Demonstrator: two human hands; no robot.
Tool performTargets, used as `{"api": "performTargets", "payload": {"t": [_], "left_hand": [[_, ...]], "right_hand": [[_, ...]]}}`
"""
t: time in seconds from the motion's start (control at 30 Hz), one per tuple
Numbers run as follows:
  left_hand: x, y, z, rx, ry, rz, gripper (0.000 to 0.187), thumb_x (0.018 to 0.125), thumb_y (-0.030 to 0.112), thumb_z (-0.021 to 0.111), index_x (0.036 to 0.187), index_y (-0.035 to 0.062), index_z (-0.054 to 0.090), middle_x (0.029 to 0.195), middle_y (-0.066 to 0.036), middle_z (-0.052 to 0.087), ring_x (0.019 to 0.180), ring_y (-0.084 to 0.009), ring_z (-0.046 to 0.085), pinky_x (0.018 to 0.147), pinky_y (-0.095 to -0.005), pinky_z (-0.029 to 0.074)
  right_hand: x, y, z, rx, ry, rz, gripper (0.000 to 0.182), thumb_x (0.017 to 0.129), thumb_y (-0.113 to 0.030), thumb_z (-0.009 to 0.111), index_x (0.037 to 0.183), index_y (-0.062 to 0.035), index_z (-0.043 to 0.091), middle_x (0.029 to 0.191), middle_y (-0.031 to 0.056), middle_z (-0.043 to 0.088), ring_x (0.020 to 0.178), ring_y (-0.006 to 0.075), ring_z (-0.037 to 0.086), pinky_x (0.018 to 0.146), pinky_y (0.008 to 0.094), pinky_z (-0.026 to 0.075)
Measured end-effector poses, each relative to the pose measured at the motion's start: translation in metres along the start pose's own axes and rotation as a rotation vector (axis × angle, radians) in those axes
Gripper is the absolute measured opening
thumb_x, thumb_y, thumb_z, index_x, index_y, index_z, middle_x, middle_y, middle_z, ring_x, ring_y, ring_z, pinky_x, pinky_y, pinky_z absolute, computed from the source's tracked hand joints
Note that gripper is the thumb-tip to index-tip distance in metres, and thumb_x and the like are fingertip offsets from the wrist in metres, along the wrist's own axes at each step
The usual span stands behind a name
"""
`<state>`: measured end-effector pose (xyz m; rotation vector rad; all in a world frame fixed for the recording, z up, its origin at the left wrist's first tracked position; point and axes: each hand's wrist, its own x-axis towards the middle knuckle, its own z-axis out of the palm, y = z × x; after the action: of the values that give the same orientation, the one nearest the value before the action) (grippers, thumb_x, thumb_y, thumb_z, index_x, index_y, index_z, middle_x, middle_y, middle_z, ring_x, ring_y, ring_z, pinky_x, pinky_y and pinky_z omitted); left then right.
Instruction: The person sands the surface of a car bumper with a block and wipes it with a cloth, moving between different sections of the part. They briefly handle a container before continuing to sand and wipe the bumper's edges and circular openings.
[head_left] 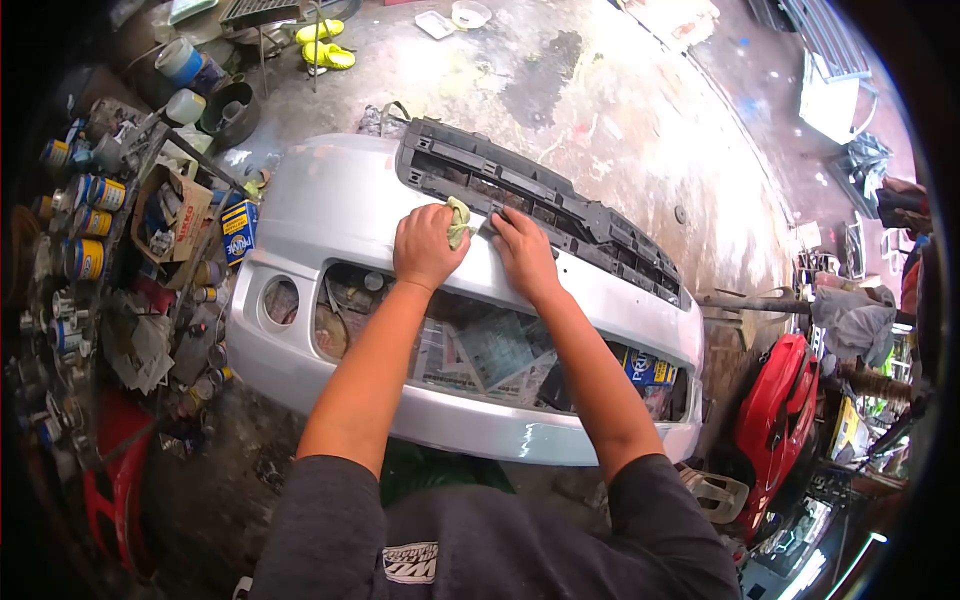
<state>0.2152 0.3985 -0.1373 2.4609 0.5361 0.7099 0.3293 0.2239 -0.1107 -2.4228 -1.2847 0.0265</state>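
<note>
A silver-grey car bumper (350,190) lies across the view in front of me. My left hand (428,245) rests on its upper face, closed around a crumpled yellow-green cloth (458,222). Beside it, my right hand (524,254) presses its fingertips to the same face, near the grille's edge. Under those fingers shows a small dark grey piece (487,228) that looks like sandpaper; the hand hides most of it. A black plastic grille (500,172) runs along the bumper's far edge. Through the lower opening, newspaper sheets (455,362) are visible.
Paint cans (90,258) and a cardboard box (180,222) crowd the left side. A blue PRIME box (239,230) stands close to the bumper's left end. To the right is a red car part (778,425). Yellow shoes (328,54) sit on the stained concrete floor (640,130).
</note>
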Motion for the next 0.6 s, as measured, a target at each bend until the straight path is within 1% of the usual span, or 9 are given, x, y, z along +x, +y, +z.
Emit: {"api": "performTargets", "payload": {"t": [0.07, 0.17, 0.23, 0.3, 0.37, 0.47, 0.5, 0.57, 0.6], "left_hand": [[0.003, -0.002, 0.0, -0.019, -0.01, -0.001, 0.033, 0.083, 0.032, 0.076, 0.104, 0.0095, 0.064, 0.111, -0.008, 0.066, 0.11, -0.0309, 0.062, 0.094, -0.0451, 0.048], [0.003, -0.003, -0.002, -0.014, -0.016, 0.0, 0.033, 0.083, 0.032, 0.076, 0.104, 0.0096, 0.064, 0.111, -0.008, 0.066, 0.11, -0.0308, 0.062, 0.095, -0.0449, 0.048], [0.003, -0.002, 0.001, -0.012, 0.023, 0.006, 0.033, 0.083, 0.031, 0.076, 0.104, 0.0095, 0.064, 0.111, -0.008, 0.066, 0.11, -0.0307, 0.062, 0.094, -0.0449, 0.048], [-0.001, -0.002, -0.001, -0.013, 0.02, 0.012, 0.033, 0.083, 0.031, 0.076, 0.105, 0.0095, 0.064, 0.111, -0.008, 0.067, 0.11, -0.0308, 0.062, 0.094, -0.0449, 0.048], [-0.001, -0.002, -0.001, -0.022, -0.004, -0.001, 0.033, 0.082, 0.031, 0.077, 0.105, 0.0094, 0.064, 0.111, -0.008, 0.067, 0.111, -0.0309, 0.062, 0.094, -0.045, 0.048], [0.002, -0.003, 0.001, 0.007, -0.019, -0.013, 0.035, 0.082, 0.032, 0.077, 0.105, 0.0092, 0.064, 0.111, -0.009, 0.067, 0.111, -0.0315, 0.062, 0.094, -0.0451, 0.048], [0.001, -0.003, 0.002, 0.007, -0.014, -0.006, 0.035, 0.082, 0.032, 0.077, 0.106, 0.0091, 0.064, 0.111, -0.009, 0.067, 0.111, -0.0317, 0.062, 0.095, -0.0452, 0.048], [0.0, -0.005, 0.003, 0.002, -0.005, 0.013, 0.037, 0.082, 0.033, 0.076, 0.107, 0.0089, 0.064, 0.112, -0.009, 0.067, 0.11, -0.0322, 0.062, 0.095, -0.0456, 0.047], [0.001, -0.005, 0.004, 0.003, -0.017, 0.012, 0.037, 0.082, 0.034, 0.076, 0.107, 0.0088, 0.064, 0.112, -0.009, 0.067, 0.11, -0.0324, 0.062, 0.095, -0.0458, 0.047]], "right_hand": [[-0.01, -0.003, -0.003, -0.001, -0.013, -0.03, 0.044, 0.092, -0.016, 0.073, 0.134, -0.0077, 0.067, 0.144, 0.0169, 0.061, 0.132, 0.0348, 0.058, 0.107, 0.0476, 0.047], [-0.054, -0.017, -0.018, -0.014, -0.074, -0.047, 0.044, 0.091, -0.015, 0.074, 0.133, -0.008, 0.067, 0.143, 0.0163, 0.061, 0.132, 0.0342, 0.059, 0.105, 0.0479, 0.048], [-0.064, -0.017, -0.022, -0.037, -0.089, -0.085, 0.043, 0.091, -0.014, 0.074, 0.133, -0.0081, 0.067, 0.143, 0.0159, 0.061, 0.132, 0.0338, 0.059, 0.105, 0.0476, 0.049], [-0.029, -0.008, -0.011, -0.03, 0.003, -0.039, 0.043, 0.091, -0.016, 0.073, 0.133, -0.0082, 0.067, 0.142, 0.0165, 0.061, 0.13, 0.0333, 0.06, 0.104, 0.0496, 0.049], [-0.005, -0.009, 0.001, -0.083, 0.06, 0.057, 0.042, 0.092, -0.017, 0.071, 0.133, -0.0081, 0.067, 0.141, 0.0184, 0.062, 0.128, 0.0351, 0.06, 0.103, 0.0511, 0.049], [-0.043, -0.037, 0.009, -0.079, 0.079, 0.107, 0.042, 0.092, -0.017, 0.07, 0.133, -0.0079, 0.067, 0.14, 0.0204, 0.062, 0.128, 0.0376, 0.06, 0.1, 0.0507, 0.05], [-0.061, -0.049, 0.009, -0.107, 0.064, 0.052, 0.043, 0.092, -0.017, 0.07, 0.133, -0.0077, 0.067, 0.138, 0.0214, 0.062, 0.124, 0.0388, 0.062, 0.097, 0.0495, 0.052], [-0.059, -0.056, -0.009, -0.108, 0.003, 0.046, 0.042, 0.092, -0.02, 0.073, 0.132, -0.0082, 0.069, 0.137, 0.0193, 0.064, 0.119, 0.0371, 0.064, 0.095, 0.0495, 0.052], [-0.049, -0.047, -0.006, -0.131, 0.024, 0.121, 0.041, 0.091, -0.02, 0.073, 0.13, -0.0074, 0.069, 0.137, 0.0187, 0.064, 0.117, 0.0364, 0.065, 0.093, 0.0498, 0.053]]}}
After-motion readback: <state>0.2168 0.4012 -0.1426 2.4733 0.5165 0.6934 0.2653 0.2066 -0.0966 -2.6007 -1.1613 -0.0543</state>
